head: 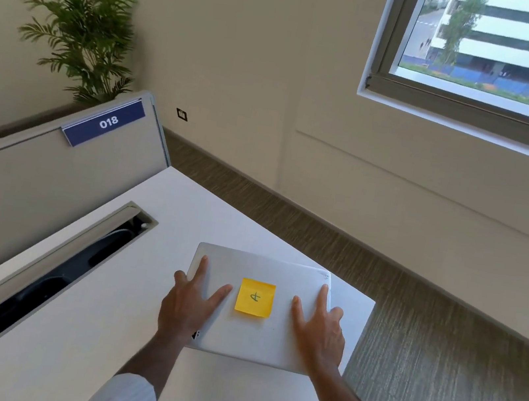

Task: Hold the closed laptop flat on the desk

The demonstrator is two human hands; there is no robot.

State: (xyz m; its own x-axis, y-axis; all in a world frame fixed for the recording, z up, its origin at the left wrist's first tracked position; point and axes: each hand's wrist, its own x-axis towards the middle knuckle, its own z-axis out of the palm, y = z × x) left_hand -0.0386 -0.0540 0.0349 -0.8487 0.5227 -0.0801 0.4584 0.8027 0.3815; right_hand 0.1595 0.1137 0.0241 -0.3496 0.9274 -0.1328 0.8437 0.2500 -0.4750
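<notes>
Both of your hands lie flat on the closed laptop: your left hand rests on its left side with straight, spread fingers and the thumb angled toward the middle, and your right hand mirrors it on the right side, fingers just as straight, gripping nothing. The laptop sits near the far right corner of the white desk, turned a little askew, its right edge close to the desk's edge above the carpet. That closeness looks like the main risk: with flat palms on a smooth metal lid you have only friction, so a sideways push could slide the machine past the edge, or your palms could slip across it. The yellow sticky note between your hands, marked with one handwritten sign, is held only along one strip, and a brushing thumb could peel or crumple it. The lid is a thin, matte silver slab with rounded corners; the desk is smooth laminate with a long, open cable trough along your left, dark inside, backed by a grey partition carrying a blue plate numbered 018; the carpet is finely ribbed
</notes>
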